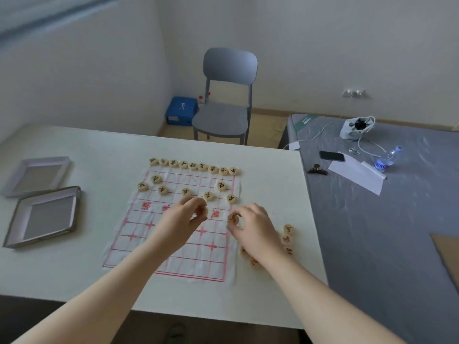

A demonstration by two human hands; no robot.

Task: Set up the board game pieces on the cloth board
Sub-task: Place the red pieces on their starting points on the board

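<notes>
A white cloth board with a red grid lies on the white table. Black-lettered round wooden pieces fill its far row, and several more stand in the rows just in front. My left hand hovers over the board's middle and pinches a red-lettered piece. At the board's right edge my right hand pinches another red-lettered piece. Several loose red pieces lie on the table right of the board, partly hidden by my right wrist.
Two shallow grey box halves lie at the table's left. A grey chair stands beyond the table. To the right, a grey bed holds a phone, paper, a water bottle and a pouch.
</notes>
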